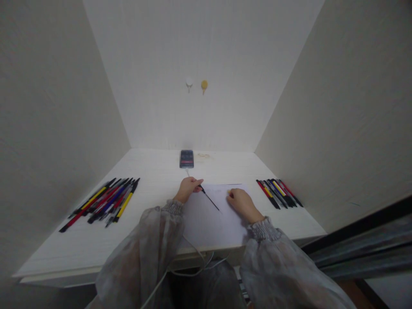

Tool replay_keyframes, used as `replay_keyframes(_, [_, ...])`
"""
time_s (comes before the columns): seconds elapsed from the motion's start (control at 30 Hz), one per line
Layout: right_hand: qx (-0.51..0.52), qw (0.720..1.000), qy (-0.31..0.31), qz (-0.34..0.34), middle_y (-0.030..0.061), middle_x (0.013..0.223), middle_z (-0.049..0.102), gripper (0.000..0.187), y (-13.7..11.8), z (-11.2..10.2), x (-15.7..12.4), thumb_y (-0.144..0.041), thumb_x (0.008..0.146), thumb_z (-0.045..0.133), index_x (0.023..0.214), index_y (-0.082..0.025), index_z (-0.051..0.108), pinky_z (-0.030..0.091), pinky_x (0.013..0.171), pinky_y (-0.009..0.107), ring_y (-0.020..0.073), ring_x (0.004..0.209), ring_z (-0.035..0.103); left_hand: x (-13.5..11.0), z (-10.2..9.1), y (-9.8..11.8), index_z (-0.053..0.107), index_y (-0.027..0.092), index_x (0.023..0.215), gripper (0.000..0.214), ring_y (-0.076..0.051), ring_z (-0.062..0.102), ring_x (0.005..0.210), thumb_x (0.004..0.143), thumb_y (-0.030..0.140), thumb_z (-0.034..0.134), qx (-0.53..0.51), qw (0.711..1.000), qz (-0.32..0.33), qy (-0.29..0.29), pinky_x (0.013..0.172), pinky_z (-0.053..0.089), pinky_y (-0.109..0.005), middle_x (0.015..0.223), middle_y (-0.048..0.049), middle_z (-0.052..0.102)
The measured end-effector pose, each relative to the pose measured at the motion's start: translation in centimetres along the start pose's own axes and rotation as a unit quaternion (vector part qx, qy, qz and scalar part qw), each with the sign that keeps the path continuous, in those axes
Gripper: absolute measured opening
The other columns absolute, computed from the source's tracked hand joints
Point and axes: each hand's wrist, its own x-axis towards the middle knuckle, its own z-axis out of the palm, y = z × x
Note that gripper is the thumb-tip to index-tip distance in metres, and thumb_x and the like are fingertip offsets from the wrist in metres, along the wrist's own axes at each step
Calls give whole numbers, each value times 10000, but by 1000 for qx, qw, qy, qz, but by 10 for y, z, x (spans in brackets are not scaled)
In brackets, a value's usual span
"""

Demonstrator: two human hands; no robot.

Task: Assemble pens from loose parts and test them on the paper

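Over the white paper sheet (pixel 209 227), my left hand (pixel 189 189) pinches a pen refill (pixel 210 200), thin and black, by its upper end. The refill slants down to the right, its far end over the sheet. My right hand (pixel 242 204) is closed above the right part of the same sheet, fingertips pressed together. Whatever it may hold is hidden or too small to name. Both wrists are in translucent grey elasticated sleeves.
A loose pile of pens (pixel 106 199) lies on the left of the white table (pixel 154 163). More pens (pixel 278 193) lie side by side at the right. A phone-like device (pixel 186 159) with a white cable stands at the back. Walls enclose three sides; two hooks hang behind.
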Motion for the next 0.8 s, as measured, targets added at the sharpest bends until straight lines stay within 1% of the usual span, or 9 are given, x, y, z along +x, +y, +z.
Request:
replay_keyframes(0.1, [6,999,-2,31,100,763,638,185,9,-1,-11,-247,752,466,746,-140,617,328,605,246,179,719,556,1,0,0,483,145,535,264,-131,573,447,587,302,688,5,1000,-7,-1,470,453,-227,458,-32,580])
replay_keyframes(0.17, [23,999,-3,36,91,756,637,210,15,-4,-14,-297,760,471,743,-144,613,327,601,240,169,704,554,2,0,-1,480,144,543,267,-126,572,448,591,308,685,11,1000,-6,-1,472,453,-223,460,-27,580])
replay_keyframes(0.3, [46,998,5,45,75,742,633,276,27,-11,-9,-375,769,463,744,-148,617,324,592,234,157,682,547,1,0,0,467,135,551,285,-103,563,443,607,332,666,32,999,2,-12,482,454,-207,460,-7,570])
replay_keyframes(0.4, [37,998,11,41,82,781,634,233,36,-16,-3,-331,745,496,780,-141,626,326,613,231,159,724,547,0,0,1,460,133,557,287,-98,560,441,613,333,658,37,999,1,-14,478,453,-202,461,0,565])
replay_keyframes(0.53, [9,998,-31,45,84,768,635,182,42,-15,-4,-277,711,519,760,-142,630,320,606,238,164,712,548,-1,1,3,448,137,554,276,-102,563,443,619,314,651,30,999,-10,-12,478,454,-204,443,11,549])
replay_keyframes(0.67, [-5,996,-39,84,89,751,632,193,49,-12,-13,-282,724,498,763,-135,618,315,589,246,172,707,552,-2,1,4,453,139,569,279,-104,566,451,618,329,650,34,999,-8,-15,487,456,-208,448,11,554])
replay_keyframes(0.8, [-17,993,-40,114,108,756,628,211,56,-15,-18,-293,738,498,772,-121,616,322,603,248,178,722,558,-3,1,5,451,139,569,278,-105,567,454,620,326,649,38,999,-9,-15,488,456,-211,448,13,552])
